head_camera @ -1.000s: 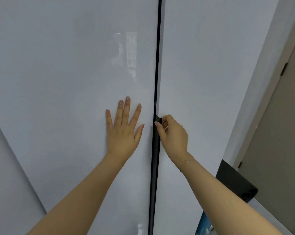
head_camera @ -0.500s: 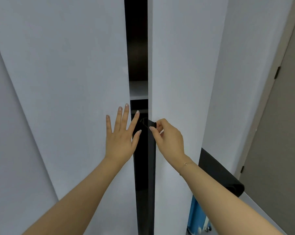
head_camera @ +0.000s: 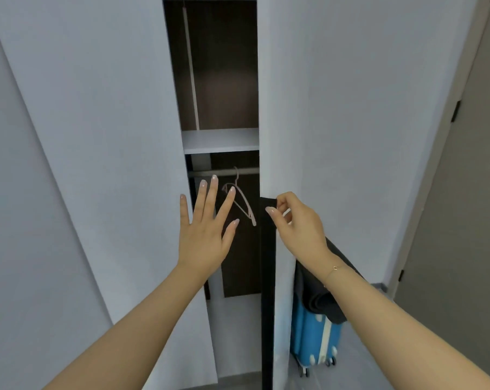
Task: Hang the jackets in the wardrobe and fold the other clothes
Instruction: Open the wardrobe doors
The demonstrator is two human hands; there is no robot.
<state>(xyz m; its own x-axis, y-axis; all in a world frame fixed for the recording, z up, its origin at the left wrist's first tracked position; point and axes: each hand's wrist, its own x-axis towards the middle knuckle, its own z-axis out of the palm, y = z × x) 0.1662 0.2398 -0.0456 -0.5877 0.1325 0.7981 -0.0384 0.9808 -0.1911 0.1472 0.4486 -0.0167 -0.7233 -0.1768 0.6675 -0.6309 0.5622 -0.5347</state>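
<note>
The white wardrobe stands partly open, its left door [head_camera: 97,136] and right door [head_camera: 336,122] swung apart. My right hand [head_camera: 297,223] pinches the black handle strip [head_camera: 267,235] on the right door's edge. My left hand [head_camera: 207,232] is held up flat with fingers spread, in front of the gap by the left door's edge. Inside, a pink hanger [head_camera: 242,201] hangs from the rail [head_camera: 224,172] under a white shelf [head_camera: 221,140]. No jackets or other clothes are in view.
A blue suitcase [head_camera: 314,339] with a dark cloth [head_camera: 325,299] draped over it stands on the floor to the right of the wardrobe. A grey room door [head_camera: 463,220] is at the far right.
Both wardrobe doors have swung wider, from closed to a broad gap showing shelf, rail and hanger. My right hand has pulled the handle outward; my left hand has come off the left door.
</note>
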